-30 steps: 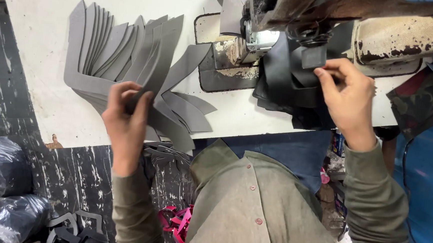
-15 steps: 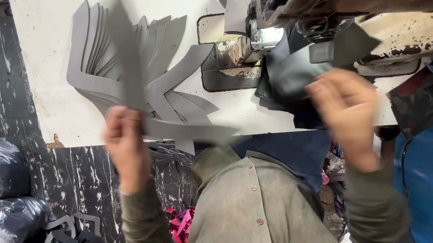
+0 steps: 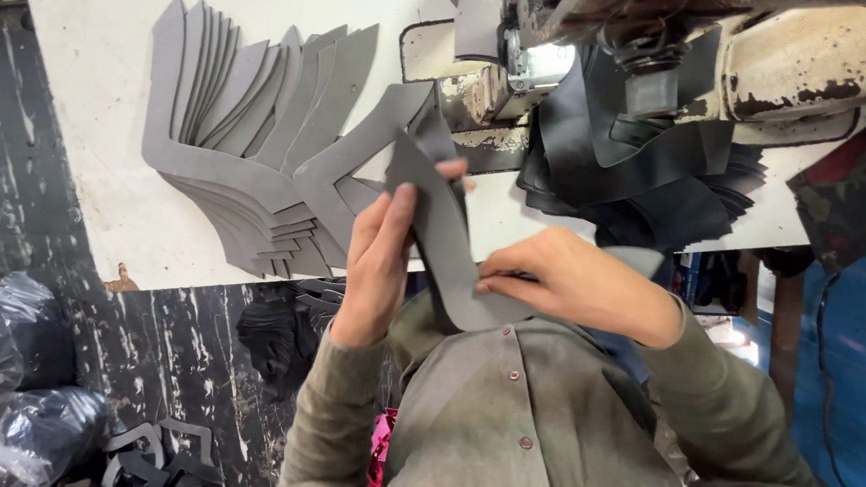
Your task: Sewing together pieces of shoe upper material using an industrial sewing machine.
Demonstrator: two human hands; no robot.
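Note:
Both my hands hold one grey V-shaped cut piece (image 3: pixel 438 236) up in front of my chest. My left hand (image 3: pixel 380 255) grips its upper arm, fingers spread along it. My right hand (image 3: pixel 561 278) pinches its lower end near the bend. Behind the piece lies a fanned stack of the same grey pieces (image 3: pixel 249 142) on the white table (image 3: pixel 82 82). The sewing machine (image 3: pixel 685 48) stands at the table's far side, with its lit needle area (image 3: pixel 542 65) just above my hands.
A heap of black cut pieces (image 3: pixel 647 176) lies under the machine arm at right. Plastic bags (image 3: pixel 13 388) and loose grey pieces (image 3: pixel 154 457) sit on the dark floor at lower left. A blue surface (image 3: pixel 857 360) is at the right edge.
My left hand lifted one grey piece off the stack and brought it toward my chest. My right hand came away from the machine and took hold of the piece's lower end.

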